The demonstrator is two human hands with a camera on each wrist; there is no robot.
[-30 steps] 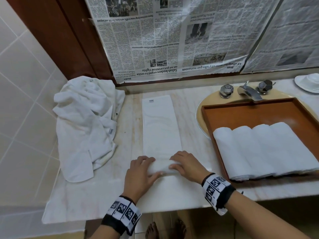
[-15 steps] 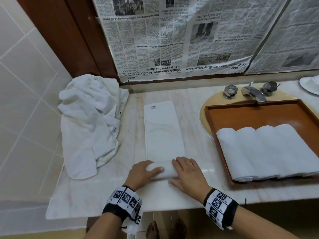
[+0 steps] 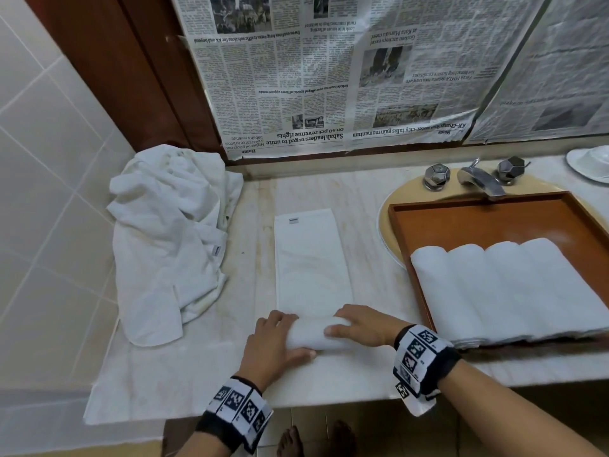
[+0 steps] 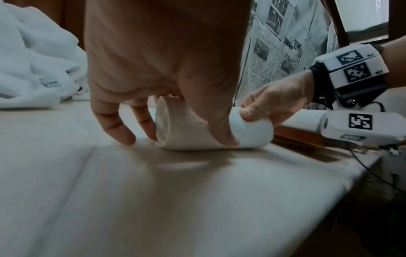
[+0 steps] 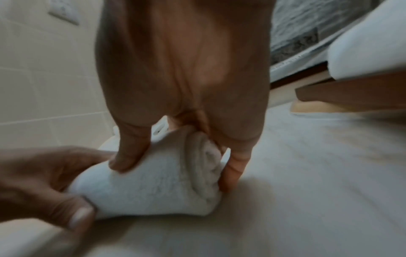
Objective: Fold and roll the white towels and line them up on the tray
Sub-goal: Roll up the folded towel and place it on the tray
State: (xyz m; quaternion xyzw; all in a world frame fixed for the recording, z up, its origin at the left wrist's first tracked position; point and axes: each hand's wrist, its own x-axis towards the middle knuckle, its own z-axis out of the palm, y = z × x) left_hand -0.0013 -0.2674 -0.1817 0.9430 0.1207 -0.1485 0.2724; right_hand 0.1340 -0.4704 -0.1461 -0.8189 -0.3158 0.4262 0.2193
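Note:
A white towel [image 3: 311, 258] lies folded in a long strip on the counter, its near end wound into a roll [image 3: 316, 334] [image 4: 197, 132] [image 5: 153, 187]. My left hand [image 3: 280, 344] [image 4: 167, 121] grips the roll's left end, thumb on the near side, fingers over the top. My right hand [image 3: 359, 324] [image 5: 175, 153] grips the right end, thumb pressed on the near face. To the right, the brown wooden tray [image 3: 478, 219] holds several rolled white towels [image 3: 514, 288] side by side along its near edge.
A heap of loose white towels [image 3: 168, 235] lies at the counter's left against the tiled wall. Behind the tray are a faucet [image 3: 478, 179] and two knobs. A white dish [image 3: 590, 163] sits far right. Newspaper covers the wall behind.
The roll has grown slightly thicker and both hands have shifted on it, curling more tightly round its ends. The camera has tilted a little.

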